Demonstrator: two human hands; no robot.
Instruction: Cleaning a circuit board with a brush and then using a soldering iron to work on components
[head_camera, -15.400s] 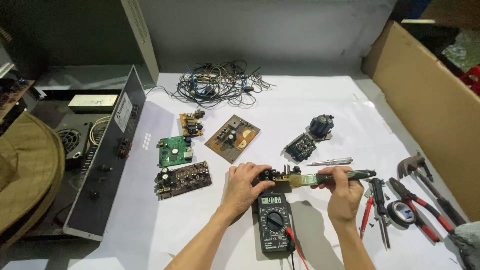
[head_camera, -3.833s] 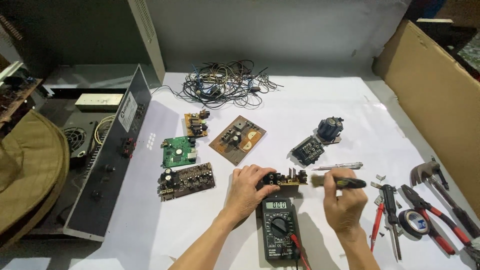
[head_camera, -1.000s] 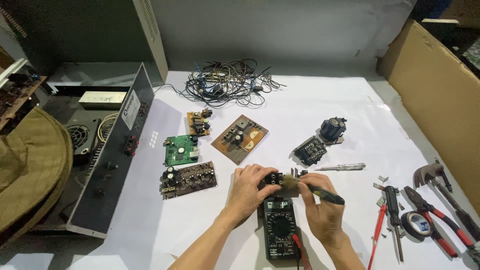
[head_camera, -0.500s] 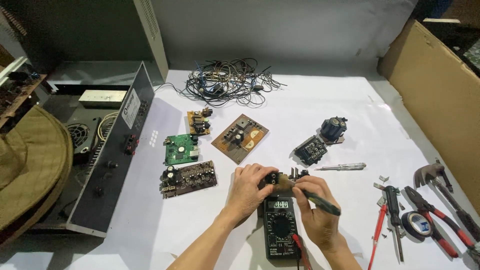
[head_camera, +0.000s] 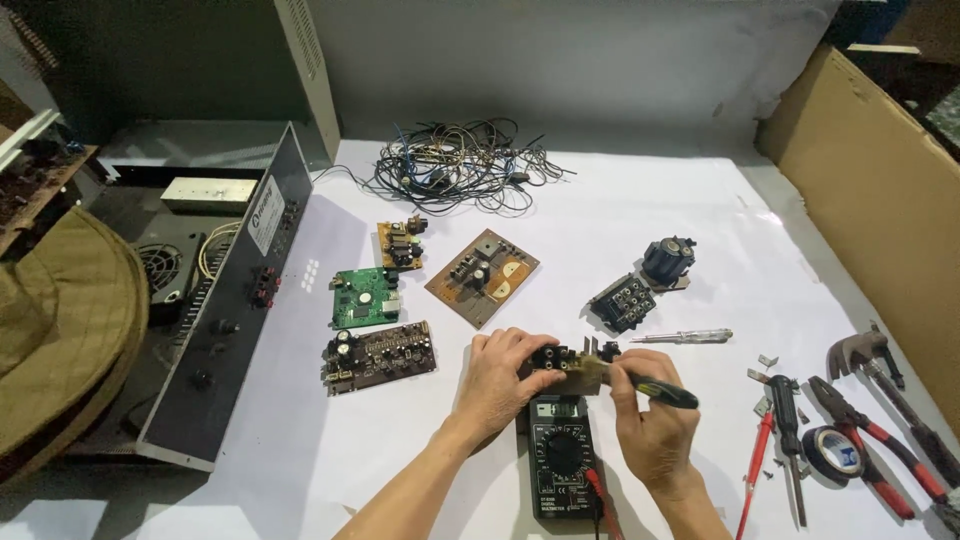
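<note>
Right at the near middle of the desk (head_camera: 700, 230), a small circuit board (head_camera: 572, 362) with black sockets along one side is held just above the top edge of a black multimeter (head_camera: 563, 462), its long axis running left to right across the person's body. The left hand (head_camera: 500, 380) comes in from the left and clenches over the board's left end, fingers wrapped across the sockets. The right hand (head_camera: 650, 425) meets the board from the right, its grip closed pen-fashion around a yellow-and-black screwdriver (head_camera: 655, 390) whose tip points left into the board's right end, so the tool lies nearly in line with the board's length. Both hands are in contact range; the right is the one that works the free end. Just beyond the board lie a black connector block (head_camera: 623, 302) and a dark round component (head_camera: 668, 260), with a clear-handled test screwdriver (head_camera: 682, 336) near the right hand. To the left sit a dark board (head_camera: 380, 356), a green board (head_camera: 365, 296) and a brown board (head_camera: 482, 276), well apart from the hands. Pliers (head_camera: 885, 455), a tape roll (head_camera: 838, 452) and a red-handled tool (head_camera: 752, 470) crowd the right edge. Open white surface remains toward the near left.
</note>
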